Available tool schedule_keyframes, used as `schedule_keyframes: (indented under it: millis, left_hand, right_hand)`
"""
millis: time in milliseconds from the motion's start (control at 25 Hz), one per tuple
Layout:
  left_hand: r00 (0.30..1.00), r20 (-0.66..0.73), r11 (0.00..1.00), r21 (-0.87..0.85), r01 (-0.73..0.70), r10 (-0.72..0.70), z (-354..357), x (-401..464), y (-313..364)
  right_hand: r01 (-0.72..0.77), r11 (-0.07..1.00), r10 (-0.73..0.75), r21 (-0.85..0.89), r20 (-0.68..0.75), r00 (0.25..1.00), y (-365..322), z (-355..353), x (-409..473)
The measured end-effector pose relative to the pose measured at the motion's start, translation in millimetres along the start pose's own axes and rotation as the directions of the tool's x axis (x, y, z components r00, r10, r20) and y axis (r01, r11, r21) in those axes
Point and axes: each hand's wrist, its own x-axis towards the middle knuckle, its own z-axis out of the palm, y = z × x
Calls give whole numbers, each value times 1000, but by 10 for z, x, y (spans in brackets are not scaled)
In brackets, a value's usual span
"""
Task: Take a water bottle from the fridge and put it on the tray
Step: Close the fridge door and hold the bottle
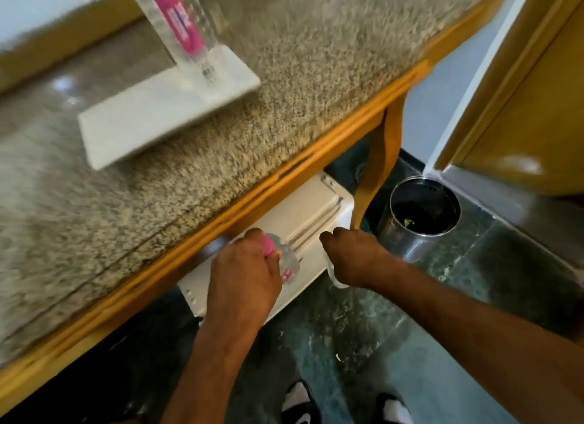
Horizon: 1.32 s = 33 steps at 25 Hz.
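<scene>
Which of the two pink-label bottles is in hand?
The lower bottle, gripped in the left hand beside the fridge door. The other bottle already stands upright on the white tray.

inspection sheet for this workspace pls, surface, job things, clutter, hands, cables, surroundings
surface: speckled stone counter with a wooden edge; picture blurred.
job's things: white tray on the counter, one bottle with a pink label already upright on it; second bottle held below the counter edge, at the white fridge.
clutter: nothing seen on the counter.
hands: left hand closed on the second bottle; right hand gripping the fridge door's edge.
cables: nothing seen.
surroundings: steel bin on a dark green floor.
</scene>
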Motion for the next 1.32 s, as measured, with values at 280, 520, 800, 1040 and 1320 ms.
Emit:
schedule_keyframes:
  millis: [280, 520, 800, 1040, 1320]
  left_hand:
    - [991, 6, 991, -35, -131, 131, -1993, 23, 808]
    - [986, -68, 988, -5, -155, 154, -3558, 107, 1217]
    - [988, -136, 997, 35, 73, -68, -4425, 1242, 296]
    - [992, -75, 994, 32, 101, -98, -4106, 1499, -43]
    - [995, 60, 997, -7, 81, -80, -3691, 1866, -388]
  right_hand:
    - [255, 967, -247, -8, -280, 928, -528, -2572, -1090]
    - [390, 919, -338, 56, -398, 853, -970, -4241, -1651]
    - [482, 876, -425, 30, -428, 798, -1971, -5234, -414]
    - [417, 908, -402, -45, -378, 834, -2006, -4820, -34]
    - [354, 912, -404, -207, -293, 867, -1959, -4465, 565]
